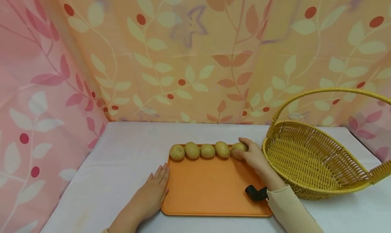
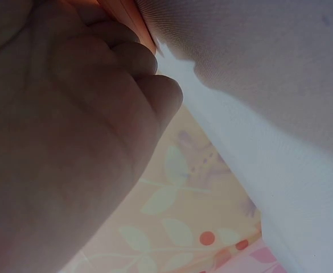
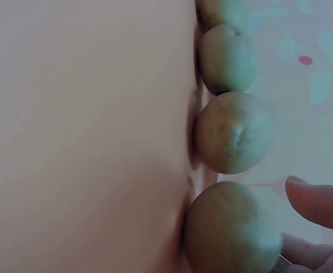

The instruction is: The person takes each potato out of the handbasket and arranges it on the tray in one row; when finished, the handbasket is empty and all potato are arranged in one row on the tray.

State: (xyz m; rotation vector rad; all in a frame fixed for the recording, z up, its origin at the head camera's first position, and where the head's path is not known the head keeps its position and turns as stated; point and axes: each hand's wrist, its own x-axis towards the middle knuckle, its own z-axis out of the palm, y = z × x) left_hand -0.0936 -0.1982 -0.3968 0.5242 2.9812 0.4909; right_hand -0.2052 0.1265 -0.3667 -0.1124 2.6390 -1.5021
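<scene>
Several potatoes [image 1: 207,151] lie in a row along the far edge of an orange tray [image 1: 210,189]. At the right end of that row, my right hand [image 1: 252,155] holds the last potato [image 3: 231,230], thumb over its near side and fingers at its far side. In the right wrist view one finger stands apart from it, and a neighbouring potato [image 3: 234,132] sits just beyond a small gap. My left hand [image 1: 154,192] rests along the tray's left edge with its fingers straight. The left wrist view shows that hand [image 2: 81,125] from the palm side, its fingertips partly hidden.
A yellow wicker basket [image 1: 308,192] with a tall arched handle stands right of the tray, close to my right forearm. A black curved piece [image 1: 256,193] shows beside the right sleeve, over the tray. White cloth [image 1: 100,178] covers the table; patterned fabric [image 1: 189,66] hangs behind.
</scene>
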